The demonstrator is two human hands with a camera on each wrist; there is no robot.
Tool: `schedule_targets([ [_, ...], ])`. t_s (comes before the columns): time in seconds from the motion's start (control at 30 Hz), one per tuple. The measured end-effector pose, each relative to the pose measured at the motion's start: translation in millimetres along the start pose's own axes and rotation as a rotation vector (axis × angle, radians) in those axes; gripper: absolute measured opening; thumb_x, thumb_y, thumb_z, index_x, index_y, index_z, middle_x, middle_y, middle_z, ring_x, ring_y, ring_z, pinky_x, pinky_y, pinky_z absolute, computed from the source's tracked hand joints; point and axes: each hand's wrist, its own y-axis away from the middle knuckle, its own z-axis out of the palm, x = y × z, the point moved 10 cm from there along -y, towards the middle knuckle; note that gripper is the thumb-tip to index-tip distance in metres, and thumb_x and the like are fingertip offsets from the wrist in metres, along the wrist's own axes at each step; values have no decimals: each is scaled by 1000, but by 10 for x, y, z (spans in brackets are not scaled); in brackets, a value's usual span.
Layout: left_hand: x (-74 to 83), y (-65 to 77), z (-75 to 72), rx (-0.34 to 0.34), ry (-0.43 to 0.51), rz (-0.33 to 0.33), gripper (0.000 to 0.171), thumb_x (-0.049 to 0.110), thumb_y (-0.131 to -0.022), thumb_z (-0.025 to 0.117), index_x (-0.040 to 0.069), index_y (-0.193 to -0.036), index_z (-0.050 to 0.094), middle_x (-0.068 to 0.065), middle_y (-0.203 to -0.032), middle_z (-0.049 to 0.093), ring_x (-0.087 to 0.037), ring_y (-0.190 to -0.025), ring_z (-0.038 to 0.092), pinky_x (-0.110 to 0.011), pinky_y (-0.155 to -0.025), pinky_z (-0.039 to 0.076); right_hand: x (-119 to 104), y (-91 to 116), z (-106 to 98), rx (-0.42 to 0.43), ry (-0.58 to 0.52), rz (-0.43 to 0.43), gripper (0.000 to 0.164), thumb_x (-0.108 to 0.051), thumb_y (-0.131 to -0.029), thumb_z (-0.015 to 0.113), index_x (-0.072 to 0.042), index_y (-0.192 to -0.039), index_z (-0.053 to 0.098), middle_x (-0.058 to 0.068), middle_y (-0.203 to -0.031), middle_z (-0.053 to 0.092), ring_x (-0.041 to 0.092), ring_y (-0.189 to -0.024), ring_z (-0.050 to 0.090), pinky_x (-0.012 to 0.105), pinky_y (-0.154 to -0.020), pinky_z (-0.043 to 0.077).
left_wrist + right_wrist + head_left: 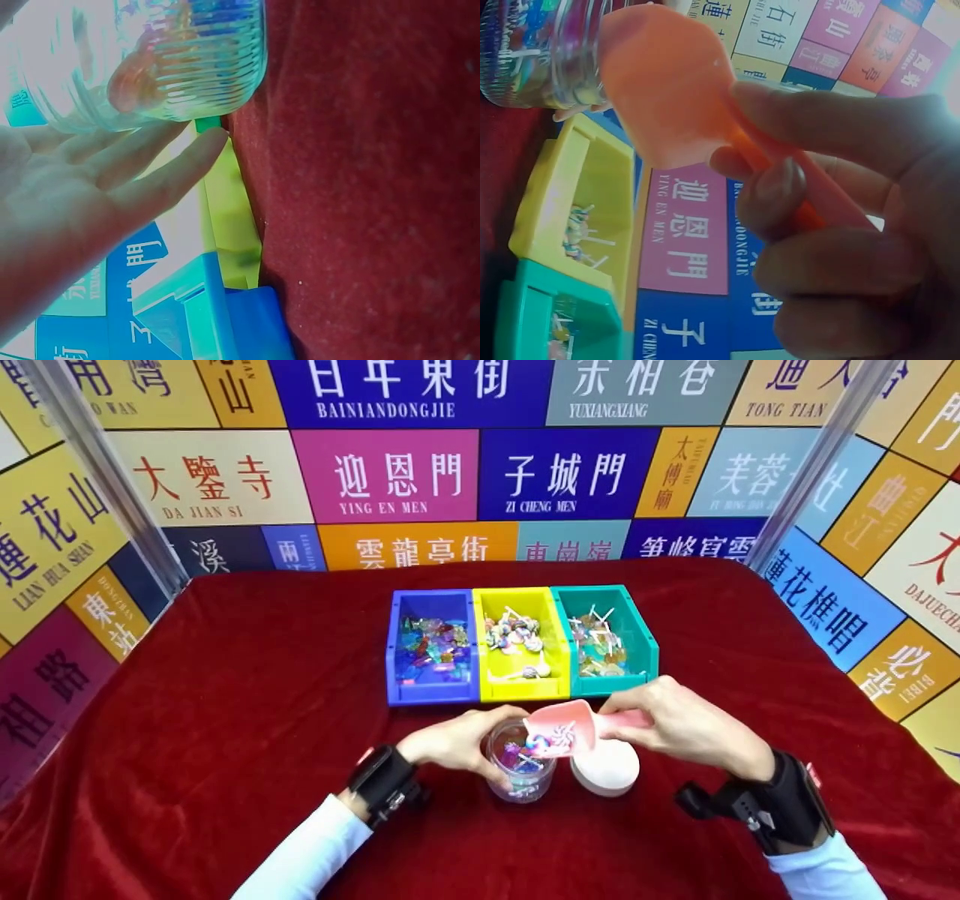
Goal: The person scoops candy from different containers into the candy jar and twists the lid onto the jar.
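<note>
A clear ribbed jar (pixel 523 780) with colourful pieces in it stands on the red cloth, and my left hand (pixel 459 741) curves its fingers and thumb round its side. In the left wrist view the same jar (pixel 187 67) shows its ribbed wall beside the fingers. My right hand (pixel 686 725) grips the handle of a pink scoop (pixel 562 729), whose blade is over the jar's mouth. Swirled candies (pixel 551 741) lie in the scoop. Seen from the right wrist, the scoop (pixel 667 82) has its edge at the jar's rim. A white lid (pixel 606 769) lies right of the jar.
Behind the jar stand three joined bins: a blue bin (pixel 433 693) with coloured gem-like pieces, a yellow bin (pixel 525 690) with swirled lollipops, and a green bin (pixel 651 660) with stick candies. Printed panels (pixel 386 472) rise beyond the red cloth (pixel 285 660).
</note>
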Motion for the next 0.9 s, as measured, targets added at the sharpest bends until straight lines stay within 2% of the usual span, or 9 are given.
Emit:
schedule_targets([
  [0.2,1,-5,3,-2,-14,1,77,25,-64,79,9,-128,40,-7,-118,55,-17,-107,51,-23,-93,39,-104,3,-34,14,100,5,10,-24,-79,67,-14,-83,68,-11,-70,59,1,-59,48,17,-52,41],
  [0.53,-3,-16,21,-20,4,8,77,25,-65,79,8,-129,39,-9,-123,52,-20,-111,49,-24,-95,37,-114,0,-51,-12,142,46,12,-23,-77,68,-14,-85,69,-10,-70,59,3,-59,47,17,-52,42],
  [0.73,1,-13,16,-23,3,4,77,25,-66,78,8,-129,39,-9,-123,52,-20,-111,49,-24,-95,37,-91,-9,-52,-8,121,37,11,-24,-78,67,-15,-84,69,-11,-69,59,2,-60,49,17,-53,43],
  [0.9,8,-13,17,-23,-14,17,76,26,-67,78,8,-129,39,-9,-123,52,-20,-110,49,-24,-95,37,-35,-14,-51,-1,42,15,10,-28,-81,64,-18,-82,67,-13,-68,58,1,-57,47,16,-51,41],
])
